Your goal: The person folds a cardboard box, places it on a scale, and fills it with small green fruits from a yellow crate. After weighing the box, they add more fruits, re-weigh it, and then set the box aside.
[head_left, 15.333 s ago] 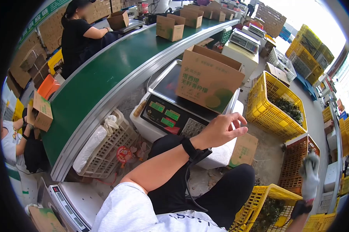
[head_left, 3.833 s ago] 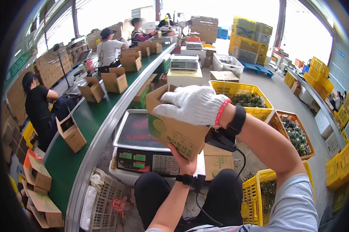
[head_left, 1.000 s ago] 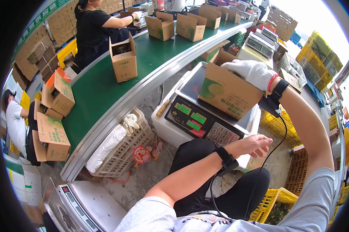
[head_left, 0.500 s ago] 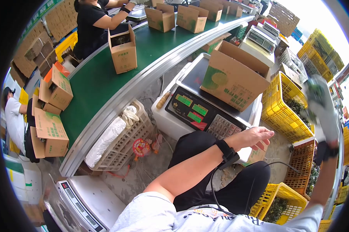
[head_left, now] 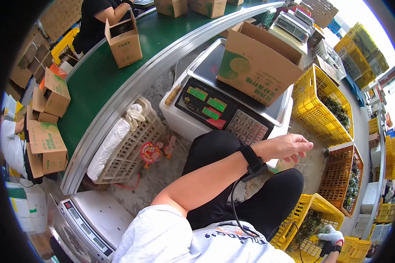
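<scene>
My left hand point(head_left: 289, 147) is bare, its fingers loosely bent and apart with nothing in them. It hovers beside the keypad corner of a weighing scale point(head_left: 199, 104), above my knee. On the scale's pan stands an open cardboard carton point(head_left: 258, 65) with a green fruit print; its inside is hidden. At the lower right, my right hand point(head_left: 331, 236) wears a white glove and is at a yellow crate point(head_left: 300, 215) of dark green clumpy produce point(head_left: 310, 222). Greenish patches show at its fingertips; whether these are glove or produce I cannot make out.
A green conveyor belt point(head_left: 85, 98) carries several cartons, with people on its far side. A white basket point(head_left: 136, 151) stands beside it. A second scale point(head_left: 90, 219) is at lower left. Another yellow crate point(head_left: 313, 105) and a brown crate point(head_left: 333, 173) hold produce at right.
My right hand has swung from high on the right down to the yellow crate. My left hand stays in nearly the same pose. The view has shifted, with the scale and carton appearing higher and farther left.
</scene>
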Available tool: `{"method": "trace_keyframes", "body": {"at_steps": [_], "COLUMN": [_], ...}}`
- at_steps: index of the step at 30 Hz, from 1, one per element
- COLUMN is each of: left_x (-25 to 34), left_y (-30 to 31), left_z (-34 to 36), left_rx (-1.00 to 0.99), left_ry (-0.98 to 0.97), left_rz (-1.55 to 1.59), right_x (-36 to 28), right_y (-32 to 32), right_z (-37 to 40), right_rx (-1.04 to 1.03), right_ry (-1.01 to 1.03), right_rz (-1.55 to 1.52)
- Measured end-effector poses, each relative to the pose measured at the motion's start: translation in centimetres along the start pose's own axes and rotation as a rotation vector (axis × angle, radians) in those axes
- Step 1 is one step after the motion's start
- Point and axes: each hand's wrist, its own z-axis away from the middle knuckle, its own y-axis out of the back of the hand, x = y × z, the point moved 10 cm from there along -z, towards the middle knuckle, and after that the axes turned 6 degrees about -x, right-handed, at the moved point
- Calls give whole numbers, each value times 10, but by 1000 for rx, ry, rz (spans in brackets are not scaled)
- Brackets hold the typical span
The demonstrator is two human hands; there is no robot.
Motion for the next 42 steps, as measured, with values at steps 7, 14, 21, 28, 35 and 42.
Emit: {"method": "trace_keyframes", "body": {"at_steps": [7,14,21,28,35,42], "left_x": [-1,-1,-5,-1,-1,5], "left_y": [2,20,20,12,16,17], "left_z": [4,7,6,6,7,7], "left_rx": [-10,58,1,-12,4,18], "left_ry": [6,19,-26,-3,10,-7], "left_rz": [-23,16,47,46,39,15], "right_x": [-278,-568,-678,-688,-659,-598], "right_y": [220,310,286,278,293,346], "right_z": [160,309,278,277,301,311], "right_rx": [694,858,809,842,939,966], "right_ry": [1005,1528,1371,1486,1575,1629], "right_rz": [-490,127,611,566,443,6]}}
